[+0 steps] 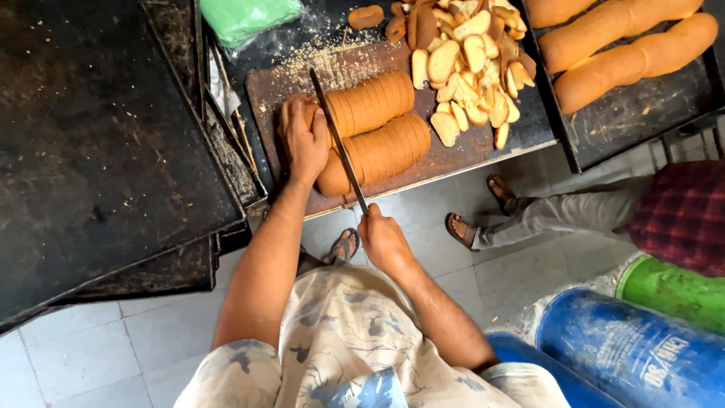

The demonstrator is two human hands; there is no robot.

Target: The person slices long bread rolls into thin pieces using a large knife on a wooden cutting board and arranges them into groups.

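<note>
Two long brown bread loaves point(377, 128), cut partway into slices, lie side by side on a brown wooden cutting board point(287, 83). My left hand point(303, 140) presses down on the uncut left ends of the loaves. A long thin knife point(337, 140) is gripped at its handle by my right hand point(384, 238), and its blade lies across both loaves just right of my left hand. A heap of cut slices point(472, 53) lies at the board's far right.
A stack of dark metal baking trays point(98, 151) stands to the left. At the right, another tray point(642, 113) holds three whole loaves point(627, 45). A green plastic bag point(245, 17) lies at the back. Another person's legs point(559, 215) and blue point(634, 355) and green point(672, 291) drums are to the right.
</note>
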